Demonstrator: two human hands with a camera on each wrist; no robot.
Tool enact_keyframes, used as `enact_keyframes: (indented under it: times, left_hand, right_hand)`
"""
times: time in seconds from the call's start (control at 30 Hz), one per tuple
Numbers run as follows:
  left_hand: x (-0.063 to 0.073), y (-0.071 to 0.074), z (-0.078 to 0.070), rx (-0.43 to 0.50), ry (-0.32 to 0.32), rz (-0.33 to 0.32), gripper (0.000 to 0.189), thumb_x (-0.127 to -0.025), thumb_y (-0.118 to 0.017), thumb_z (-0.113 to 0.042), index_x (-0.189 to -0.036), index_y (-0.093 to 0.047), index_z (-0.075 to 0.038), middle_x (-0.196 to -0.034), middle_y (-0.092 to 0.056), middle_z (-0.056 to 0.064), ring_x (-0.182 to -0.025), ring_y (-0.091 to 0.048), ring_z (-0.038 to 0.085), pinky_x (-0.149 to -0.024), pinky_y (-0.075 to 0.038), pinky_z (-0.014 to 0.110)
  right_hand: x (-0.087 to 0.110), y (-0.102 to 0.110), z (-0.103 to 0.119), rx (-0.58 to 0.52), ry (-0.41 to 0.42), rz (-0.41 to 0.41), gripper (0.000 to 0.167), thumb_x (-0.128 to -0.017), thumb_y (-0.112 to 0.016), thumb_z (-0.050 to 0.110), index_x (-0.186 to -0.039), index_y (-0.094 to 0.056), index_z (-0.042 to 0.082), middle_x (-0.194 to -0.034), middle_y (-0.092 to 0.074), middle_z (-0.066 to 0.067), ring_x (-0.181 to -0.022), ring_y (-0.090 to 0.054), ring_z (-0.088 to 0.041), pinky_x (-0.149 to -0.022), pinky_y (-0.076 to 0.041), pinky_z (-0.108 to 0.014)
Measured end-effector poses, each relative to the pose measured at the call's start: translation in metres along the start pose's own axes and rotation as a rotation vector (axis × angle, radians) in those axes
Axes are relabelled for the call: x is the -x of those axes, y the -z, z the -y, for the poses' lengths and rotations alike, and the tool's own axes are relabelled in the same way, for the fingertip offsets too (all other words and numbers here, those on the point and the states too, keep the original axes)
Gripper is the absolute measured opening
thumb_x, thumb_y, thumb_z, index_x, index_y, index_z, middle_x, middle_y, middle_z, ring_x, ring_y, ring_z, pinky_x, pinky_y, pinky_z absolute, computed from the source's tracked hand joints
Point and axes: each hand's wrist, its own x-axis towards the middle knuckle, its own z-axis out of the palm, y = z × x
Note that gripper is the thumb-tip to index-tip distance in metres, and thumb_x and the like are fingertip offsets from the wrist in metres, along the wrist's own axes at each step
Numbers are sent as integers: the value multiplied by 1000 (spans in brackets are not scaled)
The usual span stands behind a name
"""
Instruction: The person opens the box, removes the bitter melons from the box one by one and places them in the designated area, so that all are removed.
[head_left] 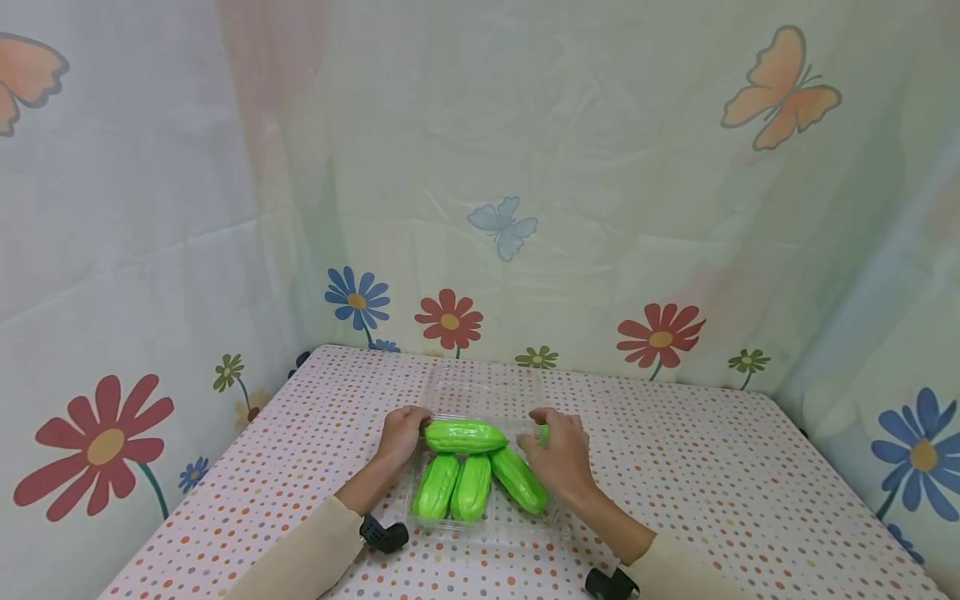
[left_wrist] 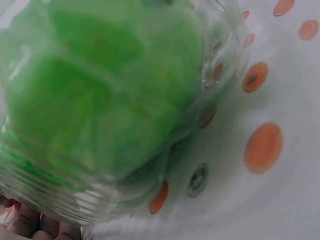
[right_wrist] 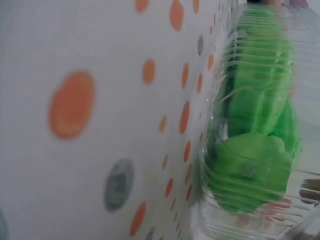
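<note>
Dotted cloth [head_left: 712,492] bears a clear box [right_wrist: 220,225] of green gourds [head_left: 472,486]

Bright green vegetables [head_left: 465,436]; whitish tablecloth [head_left: 675,483] with orange and grey dots.

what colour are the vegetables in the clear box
The vegetables are bright green, seen best in the head view.

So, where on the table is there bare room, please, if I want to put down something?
The widest free patch of the pale, dotted tablecloth lies between the right hand and the cloth's right edge; a narrower one lies between the left hand and the left edge. The middle is crowded: bright green, elongated pieces in the clear plastic container.
</note>
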Motion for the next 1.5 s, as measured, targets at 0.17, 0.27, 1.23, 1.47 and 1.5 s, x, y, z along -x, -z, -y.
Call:
enact_keyframes:
  times: [0.17,0.27,1.23,1.47,1.5]
  left_hand:
    - [1,0,-1,-9,-12,-11,26,-99,-55,-14,-100,-71,7,-91,-68,8,-84,-61,13,-75,-50,25]
    - [1,0,-1,-13,-15,-15,27,-99,-56,-15,-99,-71,7,-89,-68,7,-84,-60,13,-74,-50,26]
    - [4,0,-4,6,13,0,28,-99,-55,-17,-101,-70,6,-93,-67,9,-84,-59,14,-71,-49,24]
    - [3,1,-2,5,17,8,27,-100,-54,-18,-101,-71,4,-94,-67,9,-85,-60,14,-72,-49,24]
    - [3,1,-2,9,14,8,26,-100,-54,-17,-100,-71,4,-93,-67,8,-84,-59,13,-71,-49,24]
  right_hand:
    - [-3,-3,3,40,42,-5,41,-91,-71,27,-123,-67,1,-118,-68,-13,-111,-54,-32,-100,-36,-53]
    - [-6,-6,9,41,59,5,41,-92,-72,28,-122,-67,1,-118,-69,-13,-113,-56,-33,-103,-35,-55]
    - [4,-32,25,78,215,185,48,-87,-78,23,-129,-61,6,-124,-63,-9,-118,-55,-30,-103,-43,-56]
    - [5,-32,25,68,239,177,45,-88,-78,20,-128,-61,6,-119,-63,-9,-113,-56,-28,-99,-44,-54]
    - [5,-31,25,63,239,177,45,-89,-78,20,-128,-61,6,-119,-63,-9,-112,-56,-28,-98,-44,-54]
